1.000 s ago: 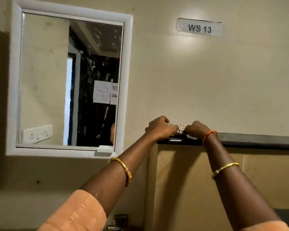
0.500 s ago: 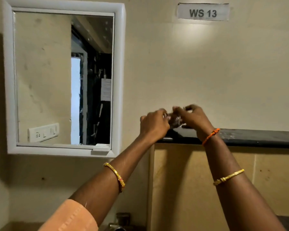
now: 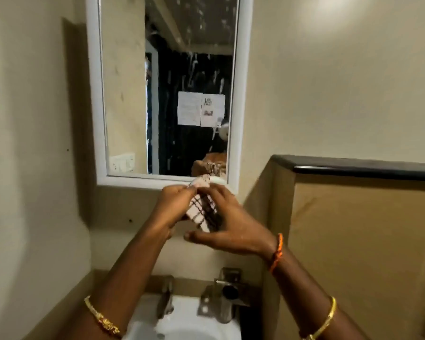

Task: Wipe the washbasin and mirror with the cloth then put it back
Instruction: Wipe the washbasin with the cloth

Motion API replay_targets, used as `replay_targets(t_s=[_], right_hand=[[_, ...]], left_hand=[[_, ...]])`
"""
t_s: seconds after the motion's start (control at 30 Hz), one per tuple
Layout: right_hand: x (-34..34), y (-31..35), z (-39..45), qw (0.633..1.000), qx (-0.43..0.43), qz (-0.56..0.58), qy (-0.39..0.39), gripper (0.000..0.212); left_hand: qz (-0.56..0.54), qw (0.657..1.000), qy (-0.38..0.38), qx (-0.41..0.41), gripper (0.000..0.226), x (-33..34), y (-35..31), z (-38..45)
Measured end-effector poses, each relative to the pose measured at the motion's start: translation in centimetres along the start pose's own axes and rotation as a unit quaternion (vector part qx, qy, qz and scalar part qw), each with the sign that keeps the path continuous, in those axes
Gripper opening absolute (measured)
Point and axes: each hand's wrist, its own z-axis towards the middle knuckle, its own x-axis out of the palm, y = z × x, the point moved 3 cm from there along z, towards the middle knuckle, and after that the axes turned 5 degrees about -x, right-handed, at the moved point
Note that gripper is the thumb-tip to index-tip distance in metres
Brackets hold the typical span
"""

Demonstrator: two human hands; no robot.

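The checked cloth (image 3: pixel 203 212) is half hidden, gripped between left hand (image 3: pixel 174 207) and right hand (image 3: pixel 233 229). The washbasin (image 3: pixel 182 322) is cut off below, the mirror (image 3: pixel 167 89) cropped above.

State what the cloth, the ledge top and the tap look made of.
Cloth: woven fabric, pale with dark check lines, soft and folded. Ledge top: probably polished dark stone, black with a faint sheen. Tap: metal, dull silvery finish; blurred.

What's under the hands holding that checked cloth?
Below the cloth sits a white washbasin with a metal tap at its back rim. The left arm and right arm cover the basin's sides, and its front is out of view.
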Motion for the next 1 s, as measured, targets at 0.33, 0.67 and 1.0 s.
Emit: replay_targets(t_s=[0.33, 0.67, 1.0], right_hand=[[26.3, -2.0, -1.0, 0.971, 0.180, 0.146, -0.049, 0.076], [37.5, -4.1, -5.4, 0.620, 0.517, 0.547, -0.220, 0.022], [43.8, -11.8, 2.5, 0.982, 0.177, -0.056, -0.028, 0.084]], left_hand=[[0.048, 0.976, 0.062, -0.205, 0.026, -12.5, 17.9, 1.8], [0.300, 0.917, 0.000, -0.265, 0.031, -22.5, 35.5, 4.1], [0.469, 0.810, 0.027, -0.351, 0.056, -27.4, 44.1, 6.6]])
